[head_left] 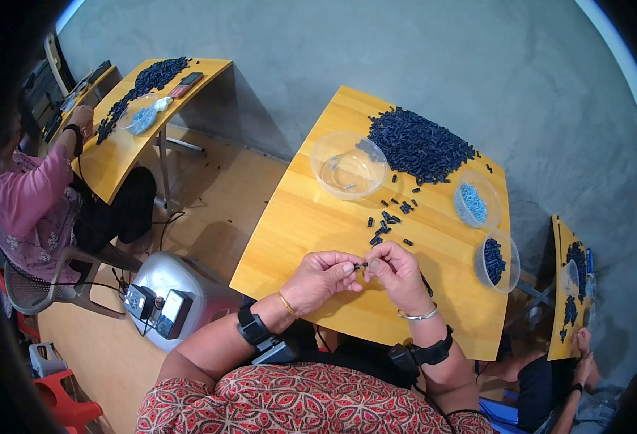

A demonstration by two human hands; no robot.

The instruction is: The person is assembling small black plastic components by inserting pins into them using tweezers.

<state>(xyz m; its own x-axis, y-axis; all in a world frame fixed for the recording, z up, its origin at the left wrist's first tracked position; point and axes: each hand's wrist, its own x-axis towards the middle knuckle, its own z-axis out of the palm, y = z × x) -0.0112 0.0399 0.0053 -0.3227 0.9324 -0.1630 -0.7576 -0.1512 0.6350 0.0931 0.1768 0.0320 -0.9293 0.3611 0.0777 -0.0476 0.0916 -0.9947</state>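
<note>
My left hand (324,281) and my right hand (396,276) meet over the near part of the wooden table (275,239). Between their fingertips is a small black plastic piece (359,265); both hands are closed on it, and the fingers partly hide it. Just beyond lies a loose group of similar black pieces (385,226). Farther back rises a big pile of black pieces (419,145). To the right stand a see-through bowl of light blue small parts (472,205) and another bowl holding black pieces (495,262).
A larger see-through bowl (349,166) at the table's left holds very little. On a stool (202,278) to my left rest two small devices. One co-worker (40,188) sits at a table on the left; another's hands (584,354) show at the far right. A grey wall runs behind.
</note>
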